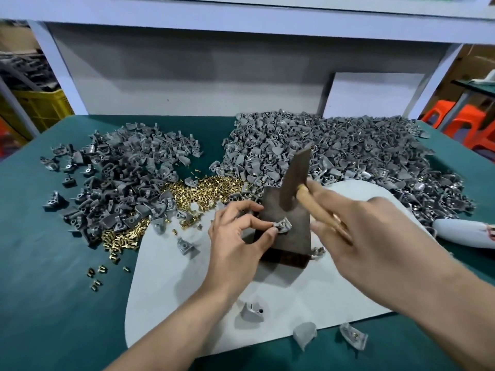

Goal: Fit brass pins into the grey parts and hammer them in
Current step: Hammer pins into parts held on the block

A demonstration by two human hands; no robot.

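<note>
Small, stiff, likely light grey part [281, 225] is pinched at its edge on block [296, 243] by left grip [235, 234]; hammer [293, 180] is clasped by its handle in right grip [375, 236].

A green-covered desk [40, 263] backs onto a grey panel [187, 76] under a white shelf [241, 6]; yellow crate [42, 105] at ten o'clock, orange stools [460, 121] at three o'clock.

This is a small-parts assembly workshop. The green-covered workbench [53, 263] carries heaps of identical grey parts [334, 145] and loose brass pins [211, 188], along with a hammer [294, 178] and a dark steel block [292, 239]. A yellow plastic crate [40, 108] stands left of the bench and orange plastic stools [460, 121] right of it. A white shelf frame [241, 28] spans above.
</note>
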